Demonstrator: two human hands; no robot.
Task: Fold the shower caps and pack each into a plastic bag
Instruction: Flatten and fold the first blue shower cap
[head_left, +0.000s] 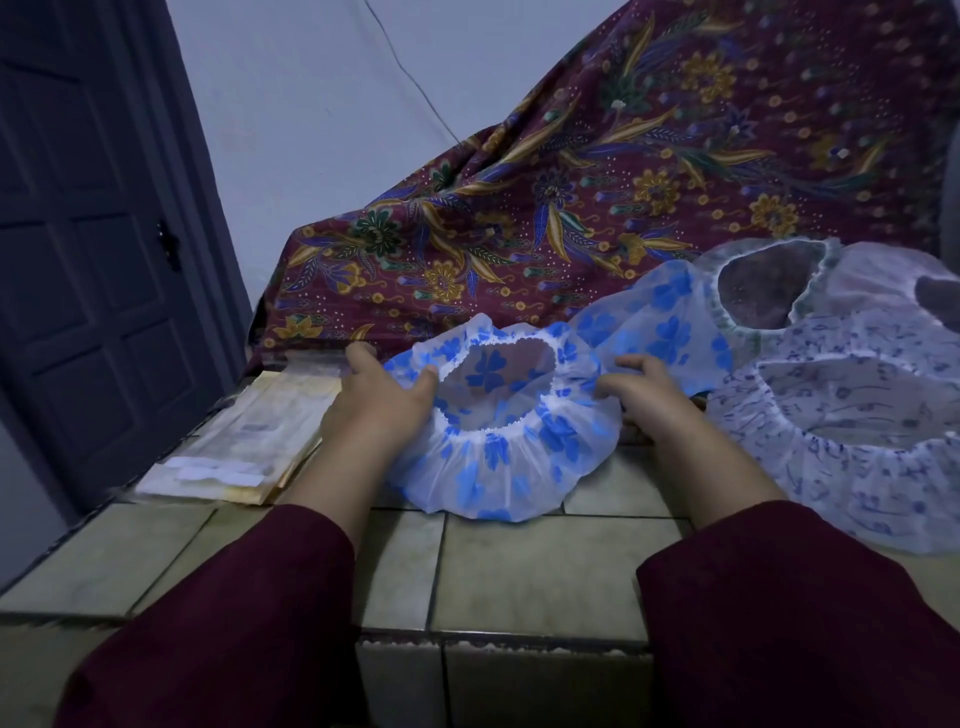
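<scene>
Both hands are on one shower cap (511, 457), a clear one printed with blue flowers, lying opening-up on the tiled ledge (545, 571) near the middle. Her left hand (387, 400) pinches the ruffled rim on the left side, thumb on top at the elastic and fingers spread over the outer frill. Over on the other side, the right hand (641, 392) rests half curled against the right rim, fingertips touching the gathered edge; from where I stand I cannot tell whether it actually grips the plastic or only presses on it. Dark red sleeves (779, 623) cover both forearms.

Towards the left edge of the ledge lies a flat stack of plastic bags (244, 441), just beside the left hand. More shower caps (852, 415) are heaped at the right end, one with blue flowers, one with a fine dark blue print, one nearly plain. Behind everything, a maroon batik cloth (623, 182) drapes down to the back edge of the ledge. A dark door (88, 260) stands at the far left.
</scene>
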